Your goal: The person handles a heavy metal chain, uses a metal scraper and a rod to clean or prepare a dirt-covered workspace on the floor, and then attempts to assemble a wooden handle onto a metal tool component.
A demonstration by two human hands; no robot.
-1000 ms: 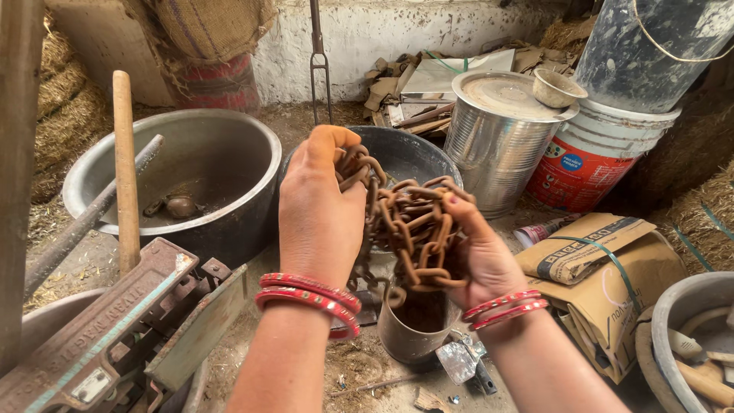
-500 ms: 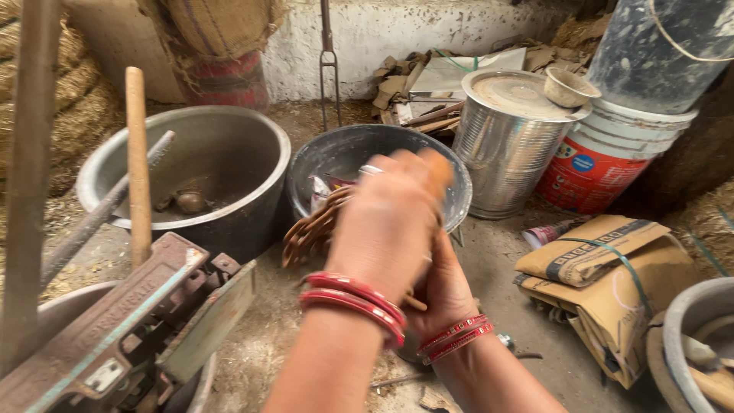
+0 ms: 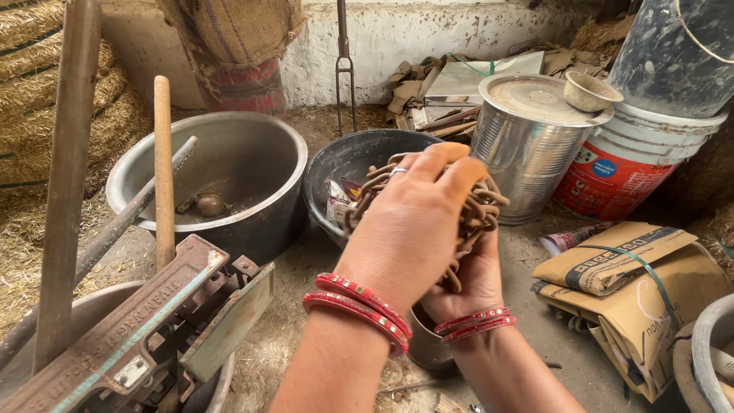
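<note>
Rusty chain [image 3: 466, 210] sits bunched between both hands above a small metal cup [image 3: 427, 348] on the floor. Left hand [image 3: 417, 229] lies over the heap, fingers curled down on the links; right hand [image 3: 474, 279] cups it from below, palm up. Gathering seems the step in hand; any next move calls for a firm two-handed hold so no loop slips. Beyond stand a dark bowl [image 3: 336, 164], a large steel basin [image 3: 252, 164] and a tin canister [image 3: 527, 145].
</note>
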